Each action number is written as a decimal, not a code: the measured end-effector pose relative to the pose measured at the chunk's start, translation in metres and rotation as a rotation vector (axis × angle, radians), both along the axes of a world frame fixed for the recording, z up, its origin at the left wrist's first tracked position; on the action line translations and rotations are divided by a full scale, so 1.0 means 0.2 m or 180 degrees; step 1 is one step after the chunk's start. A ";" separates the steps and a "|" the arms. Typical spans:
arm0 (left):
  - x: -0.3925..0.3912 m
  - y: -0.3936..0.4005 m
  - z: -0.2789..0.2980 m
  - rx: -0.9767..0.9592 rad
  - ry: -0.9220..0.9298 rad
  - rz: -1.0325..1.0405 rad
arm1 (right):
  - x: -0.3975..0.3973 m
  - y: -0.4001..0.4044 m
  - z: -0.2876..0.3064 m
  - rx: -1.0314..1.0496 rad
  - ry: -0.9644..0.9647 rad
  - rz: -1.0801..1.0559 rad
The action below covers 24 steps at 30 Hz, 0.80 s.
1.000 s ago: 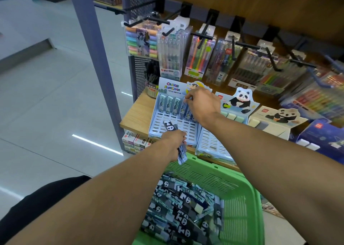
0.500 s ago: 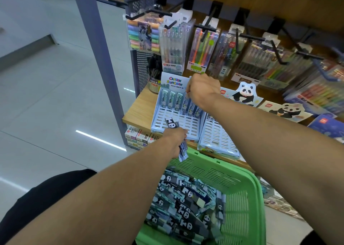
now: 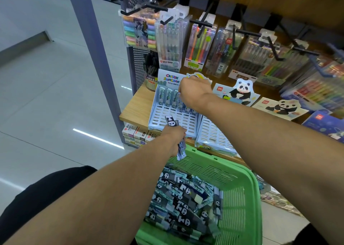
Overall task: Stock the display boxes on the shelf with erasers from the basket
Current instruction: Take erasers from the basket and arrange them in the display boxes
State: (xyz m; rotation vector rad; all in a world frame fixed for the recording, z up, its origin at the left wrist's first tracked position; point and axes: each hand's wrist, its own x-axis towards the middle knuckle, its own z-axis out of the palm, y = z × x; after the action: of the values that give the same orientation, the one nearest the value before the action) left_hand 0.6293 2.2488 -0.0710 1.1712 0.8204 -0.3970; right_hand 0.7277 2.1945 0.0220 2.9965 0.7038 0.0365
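the right hand [image 3: 193, 93] is curled, knuckles up, over the far row of the left display box [image 3: 173, 116]; its fingertips are at an eraser in that row, though whether they pinch it cannot be told. three erasers [image 3: 168, 97] stand upright in the row just left of the hand. the near part of the box's slotted floor is bare, as is the floor of the second display box [image 3: 214, 138], which touches the first on its right.

the left hand [image 3: 176, 139] grips a bundle of panda-print erasers [image 3: 172, 122] at the near edge of the left box; one end of the bundle points up over the box floor, the other hangs down over the far rim of the green basket [image 3: 240, 198]. the basket sits near, below the wooden shelf [image 3: 135, 106], and holds a loose heap of packed erasers [image 3: 182, 203] in its left half.

hanging pen packs [image 3: 169, 39] line the hooks just beyond the boxes. a grey post [image 3: 93, 45] stands left of the shelf, with open tiled floor [image 3: 46, 95] further left.
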 end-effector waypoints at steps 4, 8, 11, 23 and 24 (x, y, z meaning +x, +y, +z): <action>0.00 0.00 0.00 -0.0025 -0.0055 0.0083 | 0.02 -0.07 -0.04 0.0364 0.0067 -0.0238; 0.00 -0.01 -0.01 0.0029 -0.0081 0.0099 | 0.03 -0.13 -0.07 0.0445 0.0124 -0.0312; 0.01 -0.01 -0.02 0.0103 -0.0069 0.0086 | 0.04 -0.13 -0.09 0.0390 0.0197 -0.0369; 0.02 -0.02 -0.04 0.0082 -0.0059 0.0039 | 0.03 -0.13 -0.17 0.0611 -0.0090 -0.0482; 0.02 -0.01 -0.04 0.0057 -0.0056 0.0035 | 0.03 -0.13 -0.17 0.0609 -0.0082 -0.0432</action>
State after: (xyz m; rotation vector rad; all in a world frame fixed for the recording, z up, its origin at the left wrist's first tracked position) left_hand 0.6329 2.2464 -0.0783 1.1848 0.8162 -0.3704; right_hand 0.7327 2.1684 -0.0118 3.2120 0.5202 0.1434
